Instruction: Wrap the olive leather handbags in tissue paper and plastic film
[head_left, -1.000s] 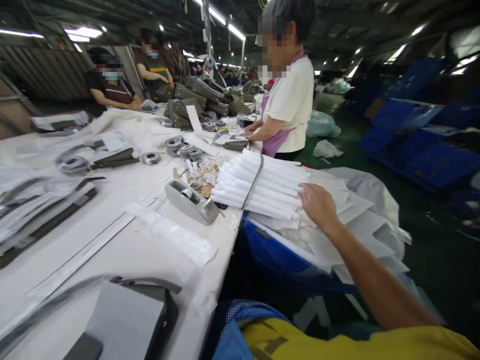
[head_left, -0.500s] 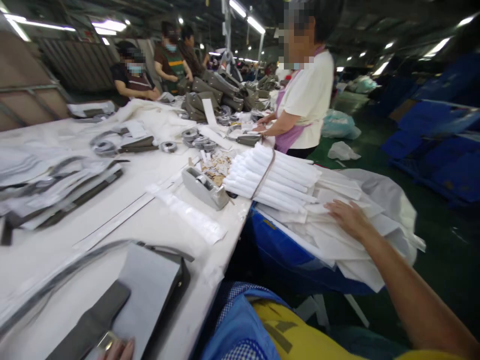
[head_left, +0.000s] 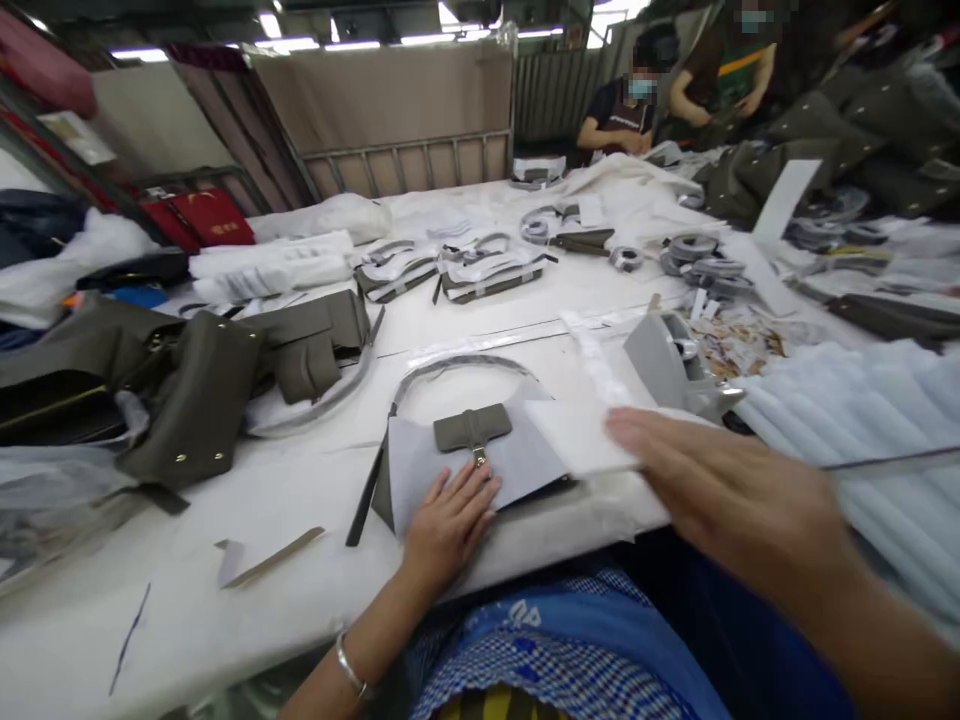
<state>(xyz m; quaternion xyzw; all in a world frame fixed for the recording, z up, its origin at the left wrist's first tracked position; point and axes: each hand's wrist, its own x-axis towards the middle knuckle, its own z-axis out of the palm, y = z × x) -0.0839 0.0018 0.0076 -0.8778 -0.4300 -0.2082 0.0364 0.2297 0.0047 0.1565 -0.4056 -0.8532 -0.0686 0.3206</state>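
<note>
A flat olive handbag (head_left: pixel 474 428) wrapped in grey paper lies at the near edge of the white table (head_left: pixel 225 600), its strap curving behind it. My left hand (head_left: pixel 448 522) lies on the grey paper just below the clasp tab, fingers spread flat and holding nothing. My right hand (head_left: pixel 724 492) is blurred by motion at the right of the bag. Its fingers are stretched along a white sheet (head_left: pixel 579 440), which it holds over the bag's right end.
A grey tape dispenser (head_left: pixel 667 365) stands just behind the sheet, with bundled white rolls (head_left: pixel 862 420) at the right. Olive bags (head_left: pixel 187 390) pile up at the left. Tape rolls (head_left: pixel 697 255) and wrapped straps lie mid-table. Other people (head_left: pixel 630 100) work at the far end.
My view swung left from the stack of white sheets to the table. My right hand came across with a white sheet. My left hand now rests on the wrapped bag.
</note>
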